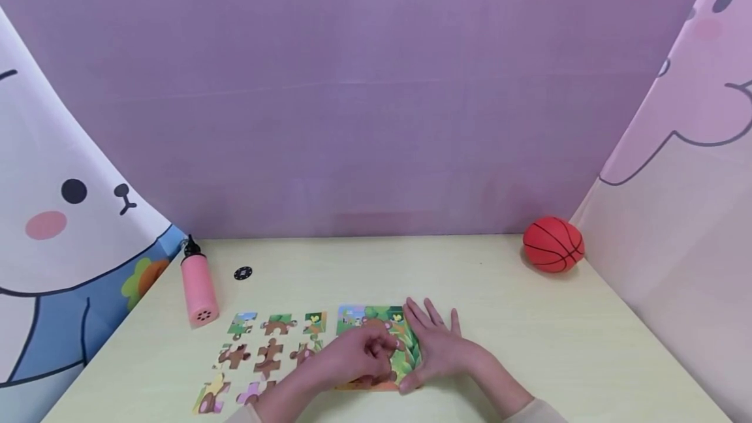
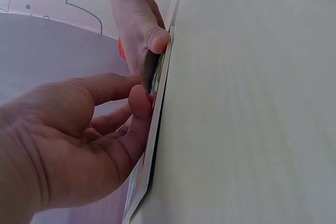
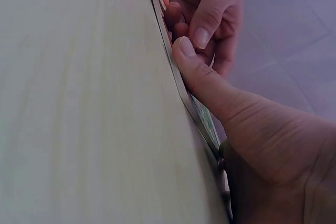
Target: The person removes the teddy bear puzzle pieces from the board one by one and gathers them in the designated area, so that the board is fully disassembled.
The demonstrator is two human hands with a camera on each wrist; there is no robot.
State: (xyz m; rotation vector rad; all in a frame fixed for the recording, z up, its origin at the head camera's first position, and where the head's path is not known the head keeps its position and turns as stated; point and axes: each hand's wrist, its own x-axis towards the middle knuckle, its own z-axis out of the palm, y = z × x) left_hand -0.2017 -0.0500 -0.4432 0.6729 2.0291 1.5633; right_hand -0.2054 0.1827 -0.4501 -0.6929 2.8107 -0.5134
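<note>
A thin, square puzzle board (image 1: pixel 348 313) printed with a bear among green leaves lies on the table. My left hand (image 1: pixel 361 354) is over its middle with the fingers curled. In the left wrist view, that hand's thumb (image 2: pixel 140 103) and index finger almost meet close to the board's surface; I cannot tell whether a piece is between them. Along the right edge my right hand (image 1: pixel 440 348) rests with fingers spread, its thumb (image 3: pixel 197 66) at the near right corner. Left of the board, loose puzzle pieces (image 1: pixel 268 354) lie spread in rough rows, some partly hidden by my left arm.
A pink pump-like cylinder (image 1: pixel 200 286) with a black top lies at the back left, beside a small black disc (image 1: pixel 243 273). At the back right sits a red ball (image 1: pixel 553 245) with black lines. Cloth walls (image 1: pixel 376 116) enclose the table's back and sides.
</note>
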